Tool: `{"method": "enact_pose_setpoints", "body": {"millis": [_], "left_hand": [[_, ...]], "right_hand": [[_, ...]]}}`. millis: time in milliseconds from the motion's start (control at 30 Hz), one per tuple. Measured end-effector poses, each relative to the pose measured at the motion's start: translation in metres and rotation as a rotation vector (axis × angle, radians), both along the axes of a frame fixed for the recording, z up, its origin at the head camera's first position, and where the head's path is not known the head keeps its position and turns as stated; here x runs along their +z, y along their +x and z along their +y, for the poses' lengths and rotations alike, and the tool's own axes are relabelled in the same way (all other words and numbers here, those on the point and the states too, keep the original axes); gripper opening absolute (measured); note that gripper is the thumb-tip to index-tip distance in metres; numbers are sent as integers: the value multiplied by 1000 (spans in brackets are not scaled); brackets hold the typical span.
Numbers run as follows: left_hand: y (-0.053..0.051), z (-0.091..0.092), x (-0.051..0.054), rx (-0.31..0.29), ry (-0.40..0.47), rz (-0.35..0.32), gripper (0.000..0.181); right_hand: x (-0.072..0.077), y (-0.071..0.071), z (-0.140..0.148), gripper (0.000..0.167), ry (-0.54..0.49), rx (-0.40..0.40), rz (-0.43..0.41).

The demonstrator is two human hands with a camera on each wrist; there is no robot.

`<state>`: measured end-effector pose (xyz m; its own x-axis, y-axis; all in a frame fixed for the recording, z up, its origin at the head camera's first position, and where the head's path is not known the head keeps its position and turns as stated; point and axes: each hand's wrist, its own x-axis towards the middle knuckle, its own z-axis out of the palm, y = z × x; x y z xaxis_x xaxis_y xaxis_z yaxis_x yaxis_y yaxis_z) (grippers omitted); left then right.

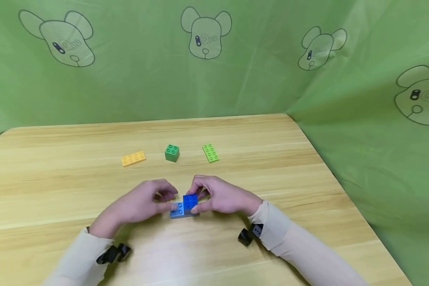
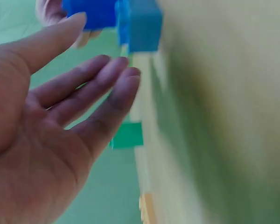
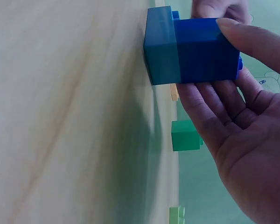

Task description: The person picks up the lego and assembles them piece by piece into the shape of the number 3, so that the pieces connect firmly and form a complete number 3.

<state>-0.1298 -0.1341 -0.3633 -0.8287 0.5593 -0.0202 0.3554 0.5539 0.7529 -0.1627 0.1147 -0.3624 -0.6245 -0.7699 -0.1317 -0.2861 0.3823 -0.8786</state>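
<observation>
My right hand grips a dark blue building brick between thumb and fingers. That brick sits on the right half of a longer light blue brick, whose studs show on the left half. In the right wrist view, the dark blue brick meets the light blue brick with no visible gap. My left hand is at the left end of the pair. Its fingers are extended and apart from the bricks in the left wrist view. Whether the left thumb touches a brick is unclear.
Farther back on the wooden table lie a yellow-orange flat brick, a green square brick and a lime green flat brick. A green curtain hangs behind and along the right side.
</observation>
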Motion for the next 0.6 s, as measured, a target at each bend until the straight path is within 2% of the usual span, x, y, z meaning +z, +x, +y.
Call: {"method": "enact_pose_setpoints", "body": {"millis": [167,267,433,600], "left_hand": [[-10,-18,10,124,78,80,19],[-17,-28,13,192,90,130,21],[-24,-43,12,261,48,194,24],[-32,-54,11,308,0,228,25]], "right_hand": [[3,0,0,29,43,-2,32],[5,0,1,29,69,1,50],[6,-1,0,29,68,13,56],[6,-1,0,30,59,22,51]]}}
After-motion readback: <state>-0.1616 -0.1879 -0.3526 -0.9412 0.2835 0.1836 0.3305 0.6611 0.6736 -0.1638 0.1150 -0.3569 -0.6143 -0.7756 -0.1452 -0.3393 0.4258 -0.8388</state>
